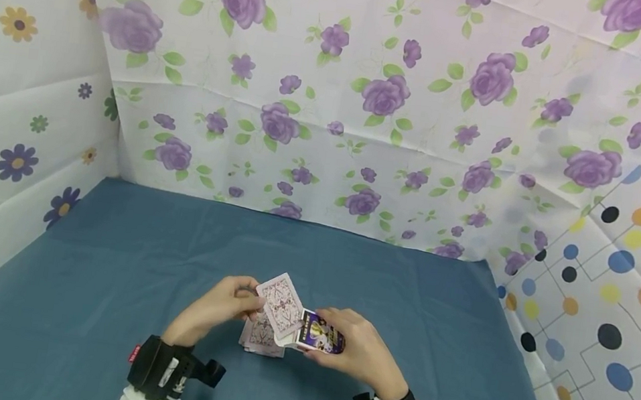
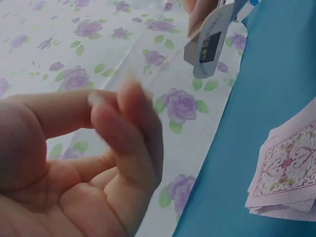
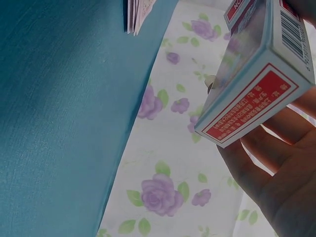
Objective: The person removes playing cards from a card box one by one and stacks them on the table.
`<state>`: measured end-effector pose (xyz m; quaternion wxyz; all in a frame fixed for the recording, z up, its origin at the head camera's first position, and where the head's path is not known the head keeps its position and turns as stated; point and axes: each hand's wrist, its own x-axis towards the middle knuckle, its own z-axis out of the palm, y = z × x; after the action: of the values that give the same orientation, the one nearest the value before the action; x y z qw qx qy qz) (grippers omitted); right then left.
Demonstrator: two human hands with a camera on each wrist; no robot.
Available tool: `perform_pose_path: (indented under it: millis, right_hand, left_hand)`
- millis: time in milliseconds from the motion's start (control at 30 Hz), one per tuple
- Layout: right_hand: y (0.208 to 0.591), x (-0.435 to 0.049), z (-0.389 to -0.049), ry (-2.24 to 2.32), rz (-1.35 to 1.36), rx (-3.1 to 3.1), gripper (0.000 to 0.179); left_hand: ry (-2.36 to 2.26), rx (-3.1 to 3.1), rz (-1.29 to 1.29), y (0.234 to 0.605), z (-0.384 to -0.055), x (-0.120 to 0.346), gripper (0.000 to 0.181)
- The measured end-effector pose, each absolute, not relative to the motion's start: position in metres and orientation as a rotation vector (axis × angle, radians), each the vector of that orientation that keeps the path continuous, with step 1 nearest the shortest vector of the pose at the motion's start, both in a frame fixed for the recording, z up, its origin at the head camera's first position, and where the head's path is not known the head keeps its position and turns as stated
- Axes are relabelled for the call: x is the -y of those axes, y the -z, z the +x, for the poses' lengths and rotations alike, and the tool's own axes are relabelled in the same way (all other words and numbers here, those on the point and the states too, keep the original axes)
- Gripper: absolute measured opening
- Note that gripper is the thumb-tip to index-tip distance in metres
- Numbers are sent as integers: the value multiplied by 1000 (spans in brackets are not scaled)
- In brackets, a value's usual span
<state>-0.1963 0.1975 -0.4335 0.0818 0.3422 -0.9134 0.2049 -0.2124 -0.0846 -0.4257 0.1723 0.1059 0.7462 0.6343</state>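
Note:
Between its thumb and fingers, my left hand [image 1: 224, 307] pinches a playing card [image 1: 281, 304] with a red patterned back. The card's lower end sits at the open mouth of a card box [image 1: 322, 334]; how far it goes inside I cannot tell. My right hand [image 1: 362, 349] grips this box, which has a dark purple and yellow picture. Seen from the right wrist, the box [image 3: 252, 106] shows a red label and a barcode. Below the held card, a stack of playing cards [image 2: 289, 163] lies back up on the cloth, its edges uneven.
Blue cloth [image 1: 169, 241] covers the table under both hands. A white sheet with purple roses [image 1: 383, 93] hangs at the back, a flowered sheet [image 1: 15, 163] on the left and a dotted sheet [image 1: 612, 336] on the right.

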Motion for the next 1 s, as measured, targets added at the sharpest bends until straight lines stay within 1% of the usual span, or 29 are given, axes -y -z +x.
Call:
perform_pose_path:
  millis: [333, 567, 667, 867, 1000]
  right_hand:
    - [433, -197, -196, -597, 1016, 2730, 61]
    - [435, -198, -196, -609, 1020, 2731, 62]
    - [437, -200, -196, -611, 1020, 2735, 63]
    - [438, -201, -196, -611, 1002, 2757, 63]
    - [438, -202, -196, -609, 997, 2762, 63]
  left_hand:
    - [-1913, -2164, 172, 430, -217, 79, 18]
    - [-2042, -2199, -112, 440, -221, 80, 24]
    - [-2042, -2252, -195, 447, -224, 80, 26]
    - [-1918, -2329, -252, 463, -226, 78, 31]
    - [-1871, -2326, -257, 470, -226, 75, 31]
